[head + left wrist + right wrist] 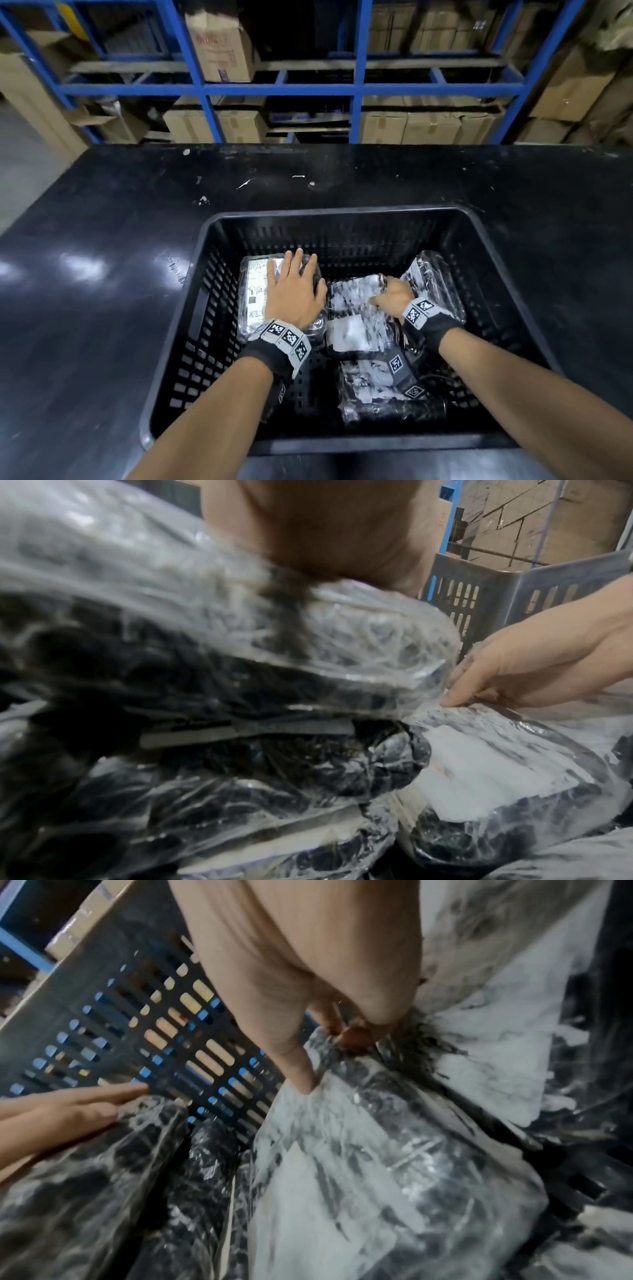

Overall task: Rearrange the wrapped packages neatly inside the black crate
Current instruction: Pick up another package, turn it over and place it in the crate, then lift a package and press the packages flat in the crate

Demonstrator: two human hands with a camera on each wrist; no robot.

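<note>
A black slotted crate [342, 212] on a black table holds several packages wrapped in clear film with white labels. My left hand [291, 284] lies flat, fingers straight, on the left package [251, 294]. My right hand [394, 296] grips the far right edge of the middle package [356, 315]. In the right wrist view its thumb [301, 1074] presses on top and its fingers curl under the edge. Another package [433, 281] leans against the crate's right side. One more package [376, 387] lies at the front. In the left wrist view the left package [205, 642] fills the frame.
The black table [102, 240] extends to the left of the crate and behind it. Blue shelving [356, 89] with cardboard boxes stands beyond the table's far edge. Bare crate floor shows at the front left [212, 370]. The crate's slotted far wall [120, 1001] stands close to both hands.
</note>
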